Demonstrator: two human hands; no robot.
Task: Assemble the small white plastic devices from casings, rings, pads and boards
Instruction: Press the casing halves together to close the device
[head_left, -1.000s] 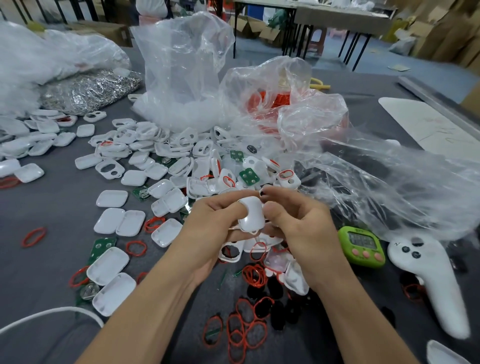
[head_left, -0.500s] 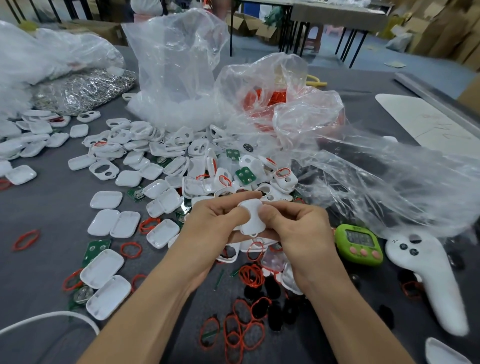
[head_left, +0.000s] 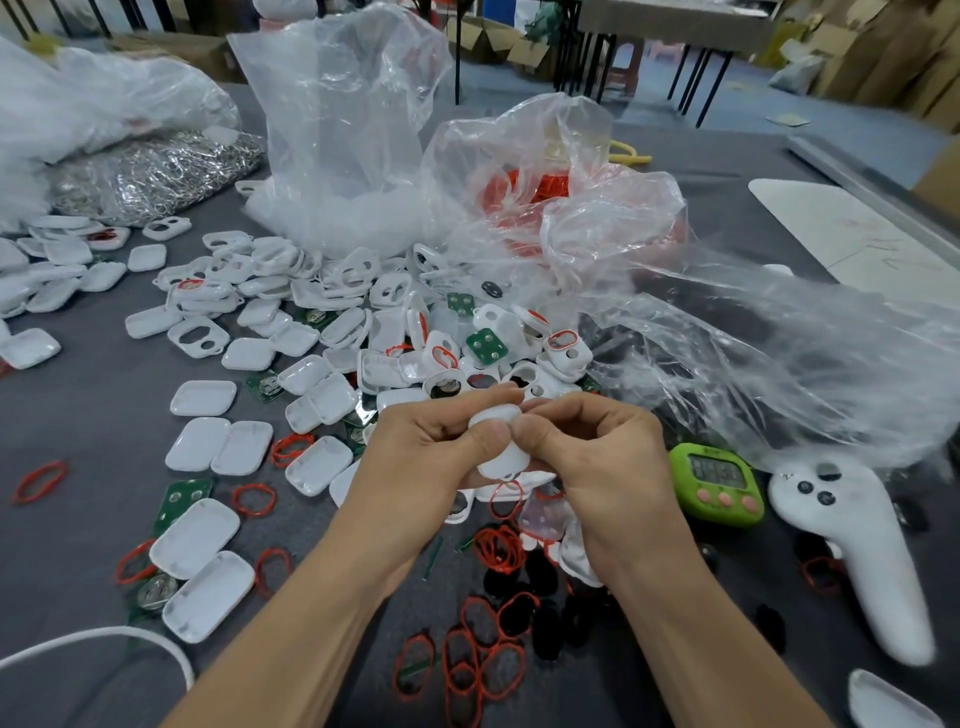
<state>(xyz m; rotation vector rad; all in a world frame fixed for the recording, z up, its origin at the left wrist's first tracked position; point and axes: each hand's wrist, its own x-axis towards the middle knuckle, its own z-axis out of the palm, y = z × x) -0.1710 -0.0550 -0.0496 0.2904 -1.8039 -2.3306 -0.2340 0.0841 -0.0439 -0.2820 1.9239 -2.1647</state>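
Both hands hold one small white plastic casing (head_left: 506, 457) above the grey table. My left hand (head_left: 421, 457) grips its left side, thumb on its top face. My right hand (head_left: 597, 457) grips its right side, thumb pressed next to the left thumb. Its lower edge shows below the thumbs; the rest is hidden by fingers. Behind the hands lies a heap of white casings (head_left: 322, 322) with green boards (head_left: 485, 347) among them. Red rings (head_left: 483, 660) and black pads (head_left: 545, 631) lie in front of my wrists.
Closed white shells (head_left: 195, 540) lie in a loose row at the left. Clear plastic bags (head_left: 571, 208) stand behind and to the right. A green timer (head_left: 719, 486) and a white controller (head_left: 857, 551) sit at the right. A white cable (head_left: 93, 636) curves at lower left.
Both thumbs have closed together over the casing's top face, covering more of it. The hands stay in about the same spot.
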